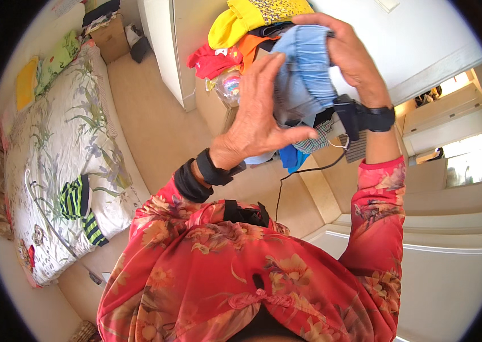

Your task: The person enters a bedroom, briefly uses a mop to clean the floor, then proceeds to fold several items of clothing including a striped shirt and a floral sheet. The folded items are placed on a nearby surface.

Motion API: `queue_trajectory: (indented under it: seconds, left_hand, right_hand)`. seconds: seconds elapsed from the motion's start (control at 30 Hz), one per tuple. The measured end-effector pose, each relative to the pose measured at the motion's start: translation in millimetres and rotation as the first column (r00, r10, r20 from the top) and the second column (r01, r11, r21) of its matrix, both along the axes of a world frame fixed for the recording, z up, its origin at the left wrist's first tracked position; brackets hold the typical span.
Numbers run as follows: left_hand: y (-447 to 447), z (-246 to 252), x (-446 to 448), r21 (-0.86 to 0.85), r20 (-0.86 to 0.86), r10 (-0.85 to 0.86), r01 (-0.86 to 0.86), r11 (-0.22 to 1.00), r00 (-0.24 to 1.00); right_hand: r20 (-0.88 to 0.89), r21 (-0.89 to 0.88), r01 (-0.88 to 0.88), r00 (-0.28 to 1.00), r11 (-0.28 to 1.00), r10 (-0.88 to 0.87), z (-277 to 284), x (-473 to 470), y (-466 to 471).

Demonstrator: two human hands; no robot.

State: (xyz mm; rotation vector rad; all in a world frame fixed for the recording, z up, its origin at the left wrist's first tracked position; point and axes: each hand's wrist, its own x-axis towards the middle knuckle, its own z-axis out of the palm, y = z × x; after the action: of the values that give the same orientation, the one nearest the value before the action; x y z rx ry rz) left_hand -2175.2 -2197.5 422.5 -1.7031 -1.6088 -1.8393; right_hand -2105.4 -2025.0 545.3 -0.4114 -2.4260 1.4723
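Light blue denim pants (309,68) with a gathered elastic waistband lie on a heap of clothes at the top centre. My right hand (347,55) grips the waistband end at its right side. My left hand (258,107) is spread over the left side of the denim, thumb apart from the fingers; whether it touches the cloth is unclear. Around the denim are a yellow garment (241,21), an orange cloth (249,47), a red garment (213,62), a checked cloth (315,139) and a blue cloth (292,158).
A clear plastic bag (227,85) sits on a cardboard box (211,107) left of the heap. A black cable (281,184) hangs below my right wrist. On the left stands a bed (52,141) with a striped garment (74,196). A white cabinet (159,47) stands between them.
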Motion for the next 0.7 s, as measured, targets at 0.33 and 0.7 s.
queue_trajectory:
  seconds: [0.33,0.7]
  left_hand:
    - [34,-40,14,-0.139,0.228,0.089,-0.058,0.989,0.969]
    - [3,-7,-26,-0.193,0.168,0.064,-0.031,0.981,0.984]
  right_hand:
    - [-0.094,0.650,0.142,0.990,0.746,-0.107,-28,-17,-19]
    - [0.113,0.650,0.042,0.982,0.759,-0.152,-30,-27,4]
